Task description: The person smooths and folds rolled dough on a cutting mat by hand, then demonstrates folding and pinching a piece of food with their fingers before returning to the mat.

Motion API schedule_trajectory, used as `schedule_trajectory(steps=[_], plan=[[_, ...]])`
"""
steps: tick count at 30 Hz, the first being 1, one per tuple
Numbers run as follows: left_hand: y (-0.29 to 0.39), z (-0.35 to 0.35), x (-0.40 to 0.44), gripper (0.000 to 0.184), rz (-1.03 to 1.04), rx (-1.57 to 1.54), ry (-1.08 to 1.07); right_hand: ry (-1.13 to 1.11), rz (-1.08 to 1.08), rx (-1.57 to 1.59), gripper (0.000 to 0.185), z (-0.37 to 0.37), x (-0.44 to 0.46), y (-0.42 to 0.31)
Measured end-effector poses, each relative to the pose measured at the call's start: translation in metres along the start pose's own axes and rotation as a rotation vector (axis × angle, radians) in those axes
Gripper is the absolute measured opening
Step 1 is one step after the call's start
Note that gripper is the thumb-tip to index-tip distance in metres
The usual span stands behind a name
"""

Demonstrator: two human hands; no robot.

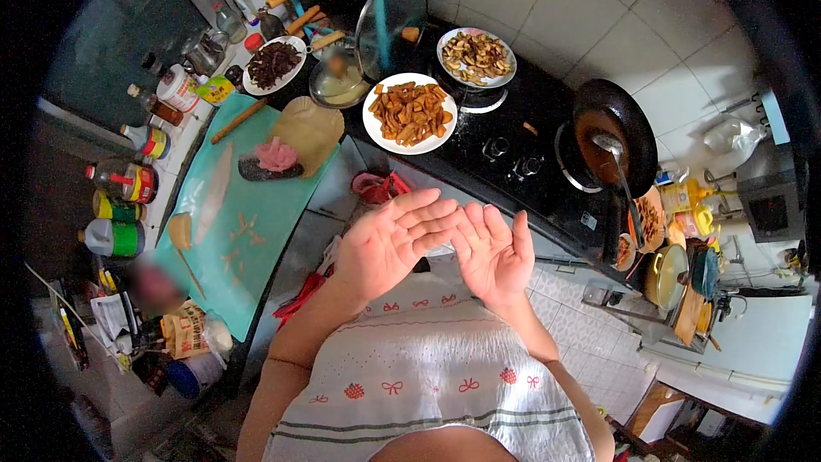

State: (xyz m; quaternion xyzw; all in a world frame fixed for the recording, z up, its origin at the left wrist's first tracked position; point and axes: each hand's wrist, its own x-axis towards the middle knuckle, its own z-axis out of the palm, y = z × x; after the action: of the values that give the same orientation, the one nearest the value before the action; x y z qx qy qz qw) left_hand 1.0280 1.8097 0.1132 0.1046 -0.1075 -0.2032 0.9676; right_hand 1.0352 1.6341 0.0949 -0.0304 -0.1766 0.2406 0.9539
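My left hand (pixel 393 244) is held up before my apron, palm facing me and fingers stretched out, with nothing in it. Beside it my right hand (pixel 494 257) is also palm up with its fingers apart and bare. The fingertips of the two hands meet or overlap in the middle. Just beyond them a white plate (pixel 370 130) of brown, sauced strips stands at the counter's front edge. Behind that plate is another plate (pixel 514 68) of sliced, browned food, on the stove. A dark wok (pixel 637 111) with a slotted ladle (pixel 614 154) resting in it sits on the right burner.
On the left, a green cutting mat (pixel 192 188) bears a rolling pin (pixel 239 120), a pink cloth (pixel 276 155) and food scraps. Bottles and jars line the window ledge. A plate (pixel 299 68) of dark food stands near a glass lid (pixel 398 21). A lidded pot (pixel 666 278) is at right.
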Motion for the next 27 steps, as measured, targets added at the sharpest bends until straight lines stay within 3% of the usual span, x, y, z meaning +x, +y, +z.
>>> schedule_trajectory(steps=[7,27], plan=[[-0.0019,0.0013,-0.0030,0.046,0.010,0.051,0.073,-0.014,0.015,-0.044,0.061,0.0007,-0.0012,-0.0003],[-0.0093,0.0005,-0.0068,0.049,0.030,0.078,0.008,0.015,0.022,-0.026,0.056,0.0008,-0.0075,-0.0014]])
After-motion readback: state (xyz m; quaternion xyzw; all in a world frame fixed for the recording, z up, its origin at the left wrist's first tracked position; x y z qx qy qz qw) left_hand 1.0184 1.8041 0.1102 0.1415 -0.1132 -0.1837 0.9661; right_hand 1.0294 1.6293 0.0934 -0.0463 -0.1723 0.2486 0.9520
